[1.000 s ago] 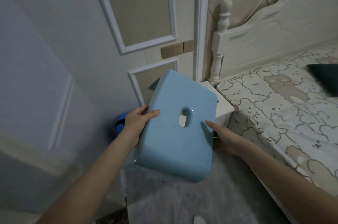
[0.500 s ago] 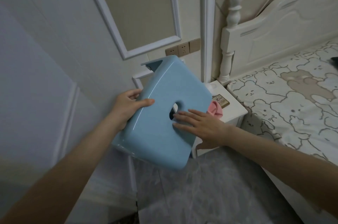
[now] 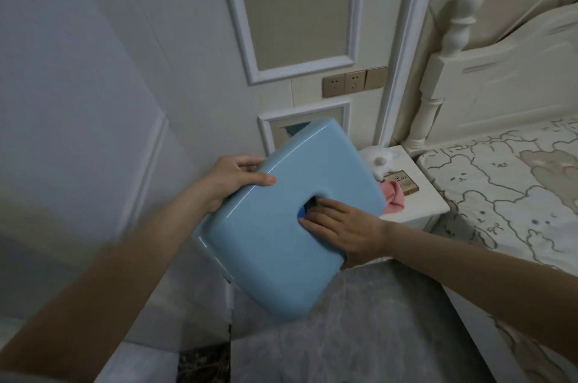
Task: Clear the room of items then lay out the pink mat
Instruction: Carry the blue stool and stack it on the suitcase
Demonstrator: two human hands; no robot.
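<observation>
Head view: light-blue plastic stool [image 3: 281, 226] is held up in the air in front of the white panelled wall [image 3: 93, 69], seat top facing the camera. It is tilted, with its long axis running from lower left to upper right; the far corner points toward the nightstand [image 3: 416, 198]. A leg tip shows past its top edge. The oval grip hole sits mid-seat.

Left hand [image 3: 233, 177] clamps the stool's upper-left edge: thumb lies flat on the seat top, fingers curl round behind the rim. Forearm comes in from lower left.

Right hand [image 3: 341, 229] lies palm-down on the seat, fingers together, fingertips hooked into the grip hole. Thumb wraps the right edge. Forearm comes in from the right, over the bed [image 3: 500, 195].

On the nightstand, behind the stool: pink cloth [image 3: 392, 198], a small tan box [image 3: 402, 182], a white plush toy [image 3: 380, 160]. Grey floor [image 3: 359, 335] below.
</observation>
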